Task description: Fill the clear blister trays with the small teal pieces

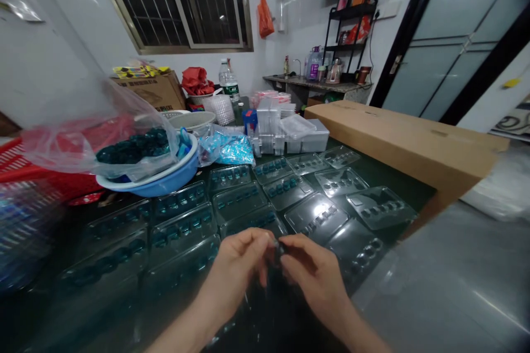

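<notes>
My left hand [242, 265] and my right hand [317, 270] meet low in the middle, over the dark table. Thumb and fingertips of each are pinched together. What lies between them is small and partly hidden; a glint shows, but I cannot make out its kind. Around them lie rows of clear plastic blister trays, such as a tray [240, 202] whose cups hold teal pieces. Toward the right, a clear tray [383, 207] shows cups without teal colour. A blue basin [165, 183] at the left carries a clear plastic bag of dark teal pieces [134, 147].
Behind the trays are a bag of bright blue pieces [234, 149] and stacked clear plastic boxes [271, 124]. A large cardboard box [397, 138] borders the right side. A red basket [12, 157] stands at the left. Farther back is a counter [331, 86] with bottles.
</notes>
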